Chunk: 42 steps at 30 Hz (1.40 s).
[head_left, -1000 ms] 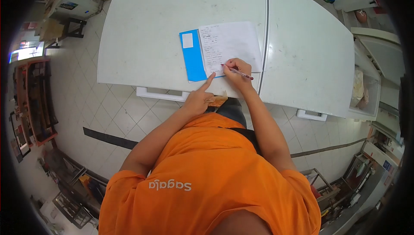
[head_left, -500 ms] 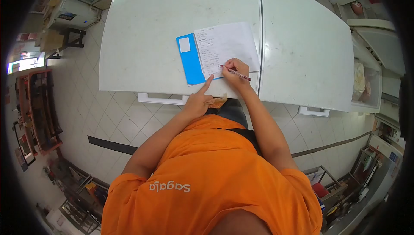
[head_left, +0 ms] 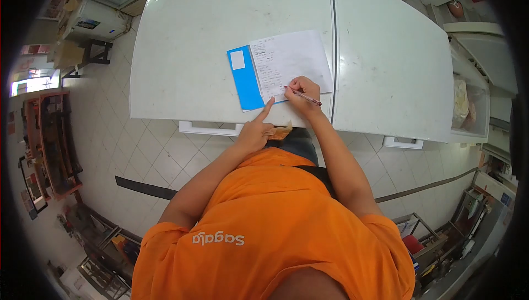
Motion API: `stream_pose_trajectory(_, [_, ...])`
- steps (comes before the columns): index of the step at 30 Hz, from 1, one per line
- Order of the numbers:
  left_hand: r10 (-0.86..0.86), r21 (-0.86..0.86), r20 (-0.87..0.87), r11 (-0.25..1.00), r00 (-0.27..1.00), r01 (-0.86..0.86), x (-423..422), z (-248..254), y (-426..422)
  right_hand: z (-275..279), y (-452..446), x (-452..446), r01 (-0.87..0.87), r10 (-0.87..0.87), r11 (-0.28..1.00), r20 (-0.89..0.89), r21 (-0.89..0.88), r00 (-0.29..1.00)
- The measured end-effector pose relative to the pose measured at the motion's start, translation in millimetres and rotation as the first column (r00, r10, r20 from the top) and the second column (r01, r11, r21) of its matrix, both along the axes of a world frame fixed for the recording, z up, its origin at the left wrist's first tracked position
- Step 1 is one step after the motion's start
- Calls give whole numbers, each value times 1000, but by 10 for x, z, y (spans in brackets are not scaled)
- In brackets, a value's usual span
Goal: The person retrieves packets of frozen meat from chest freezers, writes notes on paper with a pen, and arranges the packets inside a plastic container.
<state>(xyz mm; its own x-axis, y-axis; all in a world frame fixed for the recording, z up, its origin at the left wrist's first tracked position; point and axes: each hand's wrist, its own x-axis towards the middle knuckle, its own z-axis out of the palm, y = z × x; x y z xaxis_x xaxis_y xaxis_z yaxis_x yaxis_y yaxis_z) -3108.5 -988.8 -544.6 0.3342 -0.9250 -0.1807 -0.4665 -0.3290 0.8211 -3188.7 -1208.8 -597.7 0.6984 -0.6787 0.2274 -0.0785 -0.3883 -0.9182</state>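
An open notebook (head_left: 303,57) with a blue cover flap (head_left: 248,82) lies on the white lid in front of me. Handwriting fills the left part of its page. My right hand (head_left: 302,95) is closed around a red-and-white pen (head_left: 308,98), its tip on the page near the lower lines of writing. My left hand (head_left: 255,134) stretches its index finger to the notebook's lower edge. The other fingers are curled at a crumpled brown paper (head_left: 281,132), which sticks out beside them below the lid's front edge. How they grip it is partly hidden.
The white lid (head_left: 187,52) belongs to a chest unit with a second lid (head_left: 391,68) on its right. White handles (head_left: 209,128) project along the front. An open compartment with bags (head_left: 462,101) stands at the far right. A wooden rack (head_left: 52,140) is at left.
The whole view has shifted slightly, moving the scene a little right and down. Both hands keep nearly the same place on the notebook, and the pen stays at the lower lines.
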Motion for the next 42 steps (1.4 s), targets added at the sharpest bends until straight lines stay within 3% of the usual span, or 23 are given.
stream_pose_trajectory(7, [16, -4, -9, 1000, 1000, -16, -17, -28, 6, 99, -44, -12, -44, 44, 999, -5, 28, 999])
stream_pose_trajectory(10, [18, -26, -4, 999, 1000, -18, 17, 1, -33, 156, -147, -91, 13, -15, 999, 59, 31, 998])
stream_pose_trajectory(13, [-54, -71, -15, 996, 998, 53, -4, 85, 26, 529, -561, -74, -31, 26, 964, -23, -265, 999])
stream_pose_trajectory(16, [-160, -43, -6, 986, 987, 160, -77, 204, 96, 713, -883, 10, -290, 209, 890, -250, -351, 945])
stream_pose_trajectory(17, [-213, -103, 148, 968, 966, 229, -124, 225, 99, 755, -912, -36, -281, 185, 848, -246, -450, 951])
stream_pose_trajectory(19, [-198, -148, 216, 961, 956, 232, -286, 384, 5, 880, -944, -312, -253, 131, 730, -233, -635, 964])
stream_pose_trajectory(21, [-189, -203, 249, 949, 950, 242, -534, 427, -87, 1125, -820, -873, -197, 88, 786, -208, -586, 974])
stream_pose_trajectory(23, [-240, -193, 343, 928, 908, 318, -874, 540, -259, 1366, -581, -1679, -233, 171, 925, -217, -301, 961])
stream_pose_trajectory(24, [-267, -197, 395, 910, 879, 365, -1051, 560, -368, 1477, -464, -2071, -311, 259, 930, -250, -198, 933])
stream_pose_trajectory(26, [-394, -148, 332, 876, 857, 459, -1518, 595, -614, 1721, -281, -2834, -351, 264, 897, -312, -267, 912])
stream_pose_trajectory(29, [-507, -61, 224, 845, 832, 531, -2488, 993, -1152, 1728, -97, -3865, -300, 109, 896, -492, -328, 864])
stream_pose_trajectory(32, [-604, -50, 183, 782, 776, 621, -3525, 1157, -1660, 1642, -122, -4724, -237, -51, 918, -686, -319, 726])
stream_pose_trajectory(35, [-667, -102, 153, 724, 730, 682, -4479, 1162, -2246, 1485, -331, -5635, -170, -263, 833, -648, -526, 715])
stream_pose_trajectory(38, [-722, -149, 219, 639, 656, 754, -5336, 1193, -2850, 1714, -882, -6643, -261, -244, 862, -807, -434, 537])
stream_pose_trajectory(40, [-684, -210, 297, 634, 666, 744, -5682, 1271, -3291, 1738, -1248, -7286, -210, -135, 948, -899, -240, 417])
stream_pose_trajectory(42, [-713, -87, 289, 645, 639, 759, -5739, 977, -3722, 1551, -1612, -7990, -61, -106, 989, -931, -136, 349])
